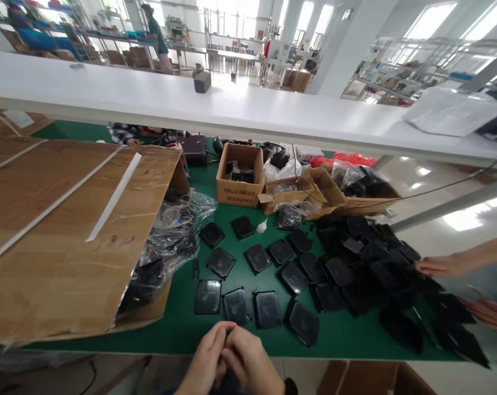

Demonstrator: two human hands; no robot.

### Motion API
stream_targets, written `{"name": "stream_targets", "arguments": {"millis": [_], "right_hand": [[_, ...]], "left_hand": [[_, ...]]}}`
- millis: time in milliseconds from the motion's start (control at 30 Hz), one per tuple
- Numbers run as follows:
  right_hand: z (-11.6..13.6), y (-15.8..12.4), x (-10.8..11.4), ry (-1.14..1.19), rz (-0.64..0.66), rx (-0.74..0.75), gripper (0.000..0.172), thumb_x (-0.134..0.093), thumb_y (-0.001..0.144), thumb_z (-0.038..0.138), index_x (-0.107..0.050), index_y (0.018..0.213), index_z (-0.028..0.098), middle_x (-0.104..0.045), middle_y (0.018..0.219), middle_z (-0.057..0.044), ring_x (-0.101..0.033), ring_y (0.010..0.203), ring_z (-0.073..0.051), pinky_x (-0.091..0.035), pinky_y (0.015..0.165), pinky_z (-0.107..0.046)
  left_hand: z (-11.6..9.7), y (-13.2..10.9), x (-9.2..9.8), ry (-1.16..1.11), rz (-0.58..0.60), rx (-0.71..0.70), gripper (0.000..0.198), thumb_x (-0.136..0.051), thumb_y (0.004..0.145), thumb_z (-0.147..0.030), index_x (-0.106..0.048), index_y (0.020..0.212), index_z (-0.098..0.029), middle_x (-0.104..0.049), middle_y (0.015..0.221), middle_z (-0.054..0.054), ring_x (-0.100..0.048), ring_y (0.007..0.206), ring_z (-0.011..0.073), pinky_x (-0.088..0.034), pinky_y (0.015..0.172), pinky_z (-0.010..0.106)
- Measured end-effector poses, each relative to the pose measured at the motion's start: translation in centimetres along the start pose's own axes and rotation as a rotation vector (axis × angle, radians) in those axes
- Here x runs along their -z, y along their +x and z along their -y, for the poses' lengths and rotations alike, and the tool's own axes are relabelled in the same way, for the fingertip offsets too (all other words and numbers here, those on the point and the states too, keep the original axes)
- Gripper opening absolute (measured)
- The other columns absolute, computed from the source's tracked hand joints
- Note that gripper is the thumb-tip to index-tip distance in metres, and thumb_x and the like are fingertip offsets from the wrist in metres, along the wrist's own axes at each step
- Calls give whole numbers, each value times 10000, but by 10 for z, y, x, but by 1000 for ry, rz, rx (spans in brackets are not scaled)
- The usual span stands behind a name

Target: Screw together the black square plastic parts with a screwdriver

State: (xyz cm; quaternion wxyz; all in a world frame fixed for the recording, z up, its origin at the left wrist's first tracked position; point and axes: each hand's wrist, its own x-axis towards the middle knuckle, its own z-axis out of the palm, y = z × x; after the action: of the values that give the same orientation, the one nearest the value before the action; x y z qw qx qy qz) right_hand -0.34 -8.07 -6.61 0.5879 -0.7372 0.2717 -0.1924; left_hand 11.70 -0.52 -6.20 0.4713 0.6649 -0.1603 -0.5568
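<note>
1. My left hand (205, 356) and right hand (252, 359) press together by the green surface's (182, 332) front edge; I can't tell if anything's pinched.
2. Black covers (267, 309) lie just beyond, loosely rowed.
3. Likely fingertip work or pause; grabbing covers calls for parting hands.

Site: a factory assembly workshop, by appearance. You are at a green-topped bench (180, 323) bearing many near-identical black parts (267, 310), with an open carton (239, 189) printed "SCREWED FITTINGS" behind them. Past the white shelf (150, 88) across your view, you see metal racking (382, 85), cardboard boxes (300, 81), a standing worker (158, 38) and tall windows (227, 19) lighting a large hall.
</note>
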Motion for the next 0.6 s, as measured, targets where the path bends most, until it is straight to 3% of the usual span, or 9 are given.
{"name": "stream_targets", "arguments": {"millis": [67, 133, 200, 233, 300, 367, 467, 567, 600], "right_hand": [[-15, 21, 0, 289, -224, -220, 250, -581, 858, 407, -557, 728, 195, -566, 689, -4, -512, 590, -121, -412, 557, -235], [-29, 43, 4, 664, -454, -425, 309, -668, 791, 457, -536, 699, 194, -581, 681, 3, -534, 562, -105, -447, 539, -221], [-42, 65, 11, 919, -562, -517, 343, -789, 668, 446, -565, 712, 191, -625, 731, -12, -614, 669, -127, -518, 662, -249], [-49, 75, 15, 918, -570, -518, 357, -809, 636, 449, -594, 747, 187, -647, 774, -29, -642, 753, -149, -532, 741, -279], [-64, 95, 23, 698, -550, -480, 399, -758, 675, 510, -635, 840, 168, -669, 831, -68, -657, 835, -190, -537, 807, -343], [-79, 113, 28, 407, -520, -440, 432, -638, 768, 555, -645, 891, 142, -668, 811, -89, -653, 767, -201, -550, 742, -376], [-96, 137, 29, 144, -501, -397, 305, -621, 805, 438, -655, 846, 138, -639, 759, -77, -604, 703, -193, -525, 710, -376], [-102, 156, 24, -101, -449, -307, 86, -603, 821, 231, -664, 811, 171, -615, 831, -70, -562, 832, -214, -462, 832, -396], [-102, 161, 21, -174, -421, -276, 94, -573, 833, 173, -665, 813, 180, -608, 861, -71, -549, 871, -220, -444, 859, -400]], "left_hand": [[-8, 33, 15, 201, -83, -84, 419, -501, 829, -557, -640, 969, -188, -553, 662, 18, -516, 613, 188, -387, 589, 282], [-19, 69, 28, 498, -239, -234, 300, -533, 834, -429, -633, 993, -194, -560, 714, 31, -549, 737, 227, -415, 728, 319], [-30, 106, 37, 827, -372, -382, 345, -535, 835, -347, -592, 1122, -164, -583, 921, 87, -527, 939, 277, -385, 881, 375], [-34, 122, 39, 966, -410, -415, 435, -533, 838, -339, -534, 1217, -125, -569, 1002, 117, -501, 997, 297, -370, 913, 397], [-39, 149, 39, 1172, -421, -409, 643, -560, 833, -355, -369, 1358, -37, -546, 1060, 159, -476, 1027, 316, -372, 912, 412], [-42, 167, 36, 1286, -390, -350, 798, -622, 801, -379, -262, 1405, 0, -551, 1026, 154, -487, 988, 308, -396, 866, 390], [-41, 179, 31, 1375, -364, -265, 825, -701, 748, -382, -316, 1388, -31, -562, 994, 122, -502, 963, 289, -409, 823, 351], [-38, 182, 28, 1407, -370, -251, 781, -729, 733, -356, -376, 1354, -40, -566, 1039, 118, -502, 996, 278, -404, 834, 330], [-37, 182, 28, 1407, -369, -255, 773, -726, 738, -343, -375, 1355, -36, -565, 1060, 121, -502, 1009, 275, -402, 842, 324]]}}
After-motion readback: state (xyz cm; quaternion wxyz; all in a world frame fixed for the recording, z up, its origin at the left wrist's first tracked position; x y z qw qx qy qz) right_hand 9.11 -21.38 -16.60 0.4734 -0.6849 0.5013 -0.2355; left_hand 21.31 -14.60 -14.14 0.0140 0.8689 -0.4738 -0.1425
